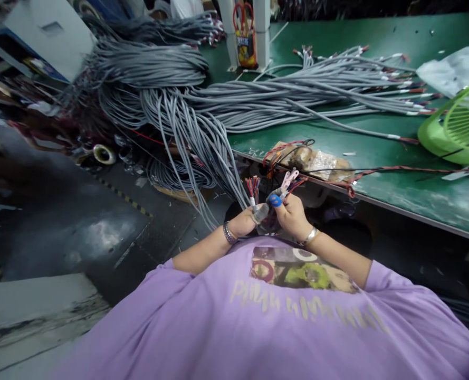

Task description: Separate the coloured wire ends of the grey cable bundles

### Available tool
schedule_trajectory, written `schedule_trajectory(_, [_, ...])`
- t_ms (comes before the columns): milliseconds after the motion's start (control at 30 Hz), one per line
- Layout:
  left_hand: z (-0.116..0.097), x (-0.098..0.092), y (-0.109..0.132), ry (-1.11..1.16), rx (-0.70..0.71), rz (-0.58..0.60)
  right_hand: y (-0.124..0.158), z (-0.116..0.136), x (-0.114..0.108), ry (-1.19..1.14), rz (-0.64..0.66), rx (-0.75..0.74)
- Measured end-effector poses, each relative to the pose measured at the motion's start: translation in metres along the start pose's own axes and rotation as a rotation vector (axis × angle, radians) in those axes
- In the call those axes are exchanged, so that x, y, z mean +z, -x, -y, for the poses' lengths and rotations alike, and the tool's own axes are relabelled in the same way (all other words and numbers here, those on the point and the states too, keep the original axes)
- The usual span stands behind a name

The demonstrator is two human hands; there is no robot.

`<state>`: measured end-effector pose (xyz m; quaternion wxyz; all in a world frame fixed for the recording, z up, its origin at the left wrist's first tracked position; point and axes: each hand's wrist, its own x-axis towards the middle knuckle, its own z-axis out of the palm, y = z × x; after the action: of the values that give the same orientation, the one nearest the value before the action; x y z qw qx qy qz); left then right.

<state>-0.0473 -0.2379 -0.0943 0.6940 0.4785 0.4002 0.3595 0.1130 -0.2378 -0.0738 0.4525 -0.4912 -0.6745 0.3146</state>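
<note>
My left hand [245, 220], with a grey cover on its thumb, is closed around a cable end [252, 190] whose thin coloured wires fan upward above a white band. Close beside it, my right hand [295, 217] is closed too, a blue cover [274, 200] on its thumb. From its grip stick out coloured wires [297, 184] and a pale pink two-pronged piece [288, 181], too small to identify. The thumbs nearly meet in front of my chest. A hanging bundle of grey cables [202, 142] runs down to just behind my left hand.
Grey cables [281, 97] lie across the green table [400, 198]. Near its front edge are a taped brown block [317, 161] and red-black wires [400, 169]. A green fan [456, 126] stands right. Red-handled scissors [243, 21] sit in a holder on a post. Coiled cables [181, 177] lie below.
</note>
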Motion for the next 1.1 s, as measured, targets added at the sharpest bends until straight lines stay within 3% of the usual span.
schedule_trajectory(167, [-0.005, -0.003, -0.002, -0.082, -0.087, 0.266, -0.004, -0.001, 0.007, -0.047, 0.169, 0.012])
schedule_trajectory(300, [-0.005, -0.006, 0.000, -0.107, -0.183, 0.382, -0.007, 0.002, 0.013, -0.127, 0.170, 0.040])
schedule_trajectory(567, [-0.004, -0.010, 0.011, -0.059, -0.101, 0.076, -0.003, 0.005, -0.006, -0.236, 0.202, 0.082])
schedule_trajectory(733, [-0.008, -0.005, 0.019, -0.162, -0.086, 0.074, 0.000, 0.005, -0.017, -0.394, 0.243, 0.203])
schedule_trajectory(800, [-0.010, -0.003, 0.018, -0.202, -0.040, 0.020, 0.000, 0.007, -0.019, -0.438, 0.235, 0.269])
schedule_trajectory(900, [-0.016, 0.003, 0.015, -0.137, -0.032, -0.072, 0.002, 0.009, -0.017, -0.511, 0.170, 0.364])
schedule_trajectory(1100, [-0.028, 0.019, 0.014, -0.177, -0.049, -0.077, 0.008, 0.002, -0.012, -0.675, 0.069, 0.483])
